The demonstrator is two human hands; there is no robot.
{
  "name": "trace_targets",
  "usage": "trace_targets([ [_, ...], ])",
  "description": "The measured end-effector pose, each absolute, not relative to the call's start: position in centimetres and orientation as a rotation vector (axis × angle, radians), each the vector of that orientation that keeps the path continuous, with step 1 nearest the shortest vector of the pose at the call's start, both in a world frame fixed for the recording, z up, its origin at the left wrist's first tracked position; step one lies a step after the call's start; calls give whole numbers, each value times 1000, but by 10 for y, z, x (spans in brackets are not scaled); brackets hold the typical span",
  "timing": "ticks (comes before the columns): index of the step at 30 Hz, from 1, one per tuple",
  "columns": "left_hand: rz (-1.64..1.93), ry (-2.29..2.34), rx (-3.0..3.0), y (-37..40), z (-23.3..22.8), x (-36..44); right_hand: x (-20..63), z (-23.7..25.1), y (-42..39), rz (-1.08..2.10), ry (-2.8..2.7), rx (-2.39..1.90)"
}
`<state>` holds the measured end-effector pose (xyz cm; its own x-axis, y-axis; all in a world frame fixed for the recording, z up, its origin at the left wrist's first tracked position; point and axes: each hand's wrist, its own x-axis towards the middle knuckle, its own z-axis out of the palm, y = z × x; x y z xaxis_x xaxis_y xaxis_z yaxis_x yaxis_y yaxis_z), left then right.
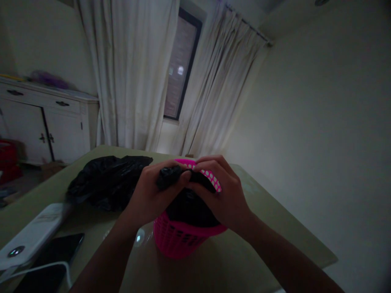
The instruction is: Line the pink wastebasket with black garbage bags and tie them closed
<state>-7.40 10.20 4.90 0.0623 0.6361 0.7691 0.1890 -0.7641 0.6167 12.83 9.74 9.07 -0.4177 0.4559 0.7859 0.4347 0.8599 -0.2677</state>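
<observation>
Currently | left hand (152, 191) + right hand (227, 189): grip pinching black plastic (169, 176) | one pink basket (180, 240) | one black bag (106, 181)

Nothing I can read here tbh, no words, brands or numbers. The small oval (16, 251) on the white gadget (38, 230) is too dark and tiny to tell.

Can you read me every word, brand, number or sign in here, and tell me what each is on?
None can be read.
Pink basket, held black plastic: no lettering visible.
White device: a round, shiny spot, too dim and small to make out any marking.
</observation>
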Motion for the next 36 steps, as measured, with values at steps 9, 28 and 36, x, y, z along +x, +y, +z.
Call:
trace_targets([
  [9, 1534, 1181, 1774, 140, 33, -118, 198, 77, 88, 34, -2265, -401],
  [28, 1546, 1126, 2381, 122, 46, -109, 185, 81, 128, 379, -2603, -1052],
  [36, 724, 824, 2419, 88, 50, -101, 174, 104, 151, 237, -2288, -861],
])
